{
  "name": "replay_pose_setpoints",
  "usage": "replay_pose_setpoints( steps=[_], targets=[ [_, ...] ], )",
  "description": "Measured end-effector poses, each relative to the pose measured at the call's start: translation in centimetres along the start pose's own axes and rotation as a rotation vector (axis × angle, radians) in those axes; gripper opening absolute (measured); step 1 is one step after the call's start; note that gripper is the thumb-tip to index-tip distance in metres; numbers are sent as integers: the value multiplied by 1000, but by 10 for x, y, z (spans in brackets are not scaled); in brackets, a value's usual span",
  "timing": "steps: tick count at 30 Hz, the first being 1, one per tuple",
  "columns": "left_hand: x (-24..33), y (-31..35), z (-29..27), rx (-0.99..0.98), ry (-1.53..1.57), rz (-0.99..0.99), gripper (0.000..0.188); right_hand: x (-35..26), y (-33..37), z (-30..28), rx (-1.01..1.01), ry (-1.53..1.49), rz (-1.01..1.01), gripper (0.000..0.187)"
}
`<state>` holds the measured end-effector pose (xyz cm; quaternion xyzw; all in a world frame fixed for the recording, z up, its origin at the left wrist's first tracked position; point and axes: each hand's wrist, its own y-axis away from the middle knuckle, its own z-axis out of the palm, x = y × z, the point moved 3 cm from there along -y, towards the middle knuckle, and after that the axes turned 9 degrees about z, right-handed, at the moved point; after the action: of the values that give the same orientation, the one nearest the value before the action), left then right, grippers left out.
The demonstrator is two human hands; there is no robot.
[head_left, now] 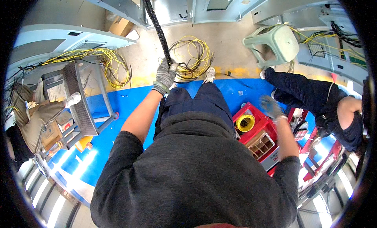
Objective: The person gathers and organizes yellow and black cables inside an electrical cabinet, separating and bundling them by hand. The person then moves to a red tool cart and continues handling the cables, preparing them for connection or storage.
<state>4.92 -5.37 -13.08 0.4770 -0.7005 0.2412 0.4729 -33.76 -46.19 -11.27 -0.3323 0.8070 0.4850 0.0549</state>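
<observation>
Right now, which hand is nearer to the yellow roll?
Right. The right hand is close, right of the roll; the left hand is well left, gripping the black cable.

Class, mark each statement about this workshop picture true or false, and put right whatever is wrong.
1. The left hand grips a black cable bundle. True.
2. The right hand is bare. False: it wears a glove.
3. A yellow roll sits in a red cart. True.
4. The stool is bright red. False: it is pale green.
5. Yellow cable lies coiled near the person's shoes. True.
</observation>
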Motion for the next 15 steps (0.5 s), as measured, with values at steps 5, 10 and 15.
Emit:
replay_pose_setpoints(
  steps=[5, 10, 15],
  targets=[
    [43, 21, 14, -201, 90, 42, 28, -340, -42, 92, 410, -232, -608, 32],
    [51, 34, 6, -186, 35, 56, 24, -373, -75, 112, -183, 16, -320, 47],
    [48, 39, 4, -256, -28, 69, 27, -357, -78, 145, -689, -845, -87, 41]
  ],
)
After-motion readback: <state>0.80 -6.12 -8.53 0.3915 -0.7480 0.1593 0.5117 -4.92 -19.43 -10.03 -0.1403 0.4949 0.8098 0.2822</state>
